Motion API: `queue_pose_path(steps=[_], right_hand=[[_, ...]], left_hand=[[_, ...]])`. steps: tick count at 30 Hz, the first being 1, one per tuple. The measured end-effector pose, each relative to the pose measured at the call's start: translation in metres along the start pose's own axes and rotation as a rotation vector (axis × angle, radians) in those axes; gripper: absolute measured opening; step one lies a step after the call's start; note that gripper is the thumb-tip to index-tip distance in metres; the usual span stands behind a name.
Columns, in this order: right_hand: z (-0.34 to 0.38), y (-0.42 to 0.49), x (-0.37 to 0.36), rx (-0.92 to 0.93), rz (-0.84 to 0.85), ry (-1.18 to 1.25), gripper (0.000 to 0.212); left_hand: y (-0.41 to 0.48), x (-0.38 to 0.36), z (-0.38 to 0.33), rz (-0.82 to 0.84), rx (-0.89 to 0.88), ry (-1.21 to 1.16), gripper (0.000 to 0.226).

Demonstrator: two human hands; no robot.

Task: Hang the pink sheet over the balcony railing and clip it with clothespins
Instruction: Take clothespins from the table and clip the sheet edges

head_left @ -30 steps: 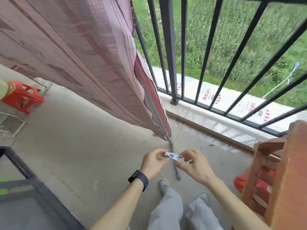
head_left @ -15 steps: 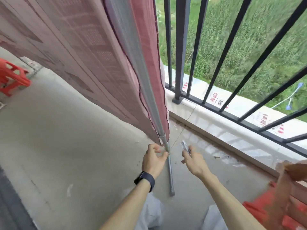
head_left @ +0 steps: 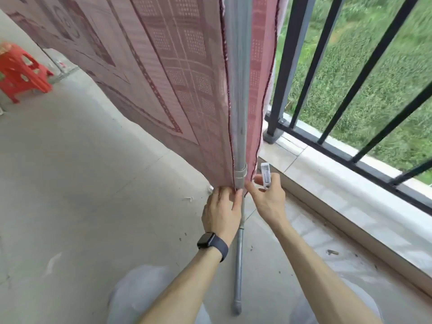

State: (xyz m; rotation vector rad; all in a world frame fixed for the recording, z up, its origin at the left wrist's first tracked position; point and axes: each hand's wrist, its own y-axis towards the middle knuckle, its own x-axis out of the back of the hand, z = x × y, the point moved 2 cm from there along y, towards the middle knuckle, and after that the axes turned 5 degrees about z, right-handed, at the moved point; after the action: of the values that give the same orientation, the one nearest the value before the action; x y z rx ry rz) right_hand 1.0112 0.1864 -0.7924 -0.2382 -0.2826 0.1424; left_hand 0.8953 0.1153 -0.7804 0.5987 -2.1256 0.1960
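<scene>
Beside dark railing [head_left: 289,66], pink sheet [head_left: 163,66] drapes a grey pole [head_left: 239,113].

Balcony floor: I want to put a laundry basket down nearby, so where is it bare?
The concrete floor is bare between the red stool and the hanging pink sheet. It is crowded at the pole, where the left hand and right hand work.

You've got a pink sheet [head_left: 163,73] with a darker maroon grid-and-dot pattern, a grey pole [head_left: 238,113], a white clothespin [head_left: 265,175], black railing bars [head_left: 292,66], a red stool [head_left: 21,73].
</scene>
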Motion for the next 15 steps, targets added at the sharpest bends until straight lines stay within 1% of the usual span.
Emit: queue_pose_path(steps=[2,4,6,7,9,12,13,15], right_hand=[[-0.006,0.004,0.0,0.06,-0.039,-0.061,0.029],[-0.01,0.009,0.0,0.107,-0.066,-0.107,0.021],[-0.017,0.008,0.002,0.167,-0.056,-0.117,0.02],[-0.022,0.003,0.003,0.201,-0.024,-0.12,0.022],[-0.039,-0.016,0.009,0.254,0.029,-0.117,0.027],[-0.051,-0.042,0.021,0.256,0.024,-0.057,0.036],[-0.054,-0.042,0.022,0.245,0.019,-0.027,0.035],[-0.056,-0.04,0.024,0.233,0.026,0.012,0.033]], left_hand=[[-0.005,-0.013,0.003,-0.112,-0.137,0.047,0.036],[-0.01,-0.024,0.007,-0.218,-0.252,0.174,0.029],[-0.016,-0.033,0.011,-0.274,-0.325,0.279,0.02],[-0.023,-0.036,0.011,-0.281,-0.336,0.296,0.017],[-0.04,-0.039,0.009,-0.235,-0.329,0.273,0.016],[-0.049,-0.036,-0.003,-0.066,-0.298,0.226,0.021],[-0.043,-0.036,-0.007,-0.015,-0.274,0.204,0.021],[-0.031,-0.036,-0.012,0.033,-0.228,0.151,0.022]])
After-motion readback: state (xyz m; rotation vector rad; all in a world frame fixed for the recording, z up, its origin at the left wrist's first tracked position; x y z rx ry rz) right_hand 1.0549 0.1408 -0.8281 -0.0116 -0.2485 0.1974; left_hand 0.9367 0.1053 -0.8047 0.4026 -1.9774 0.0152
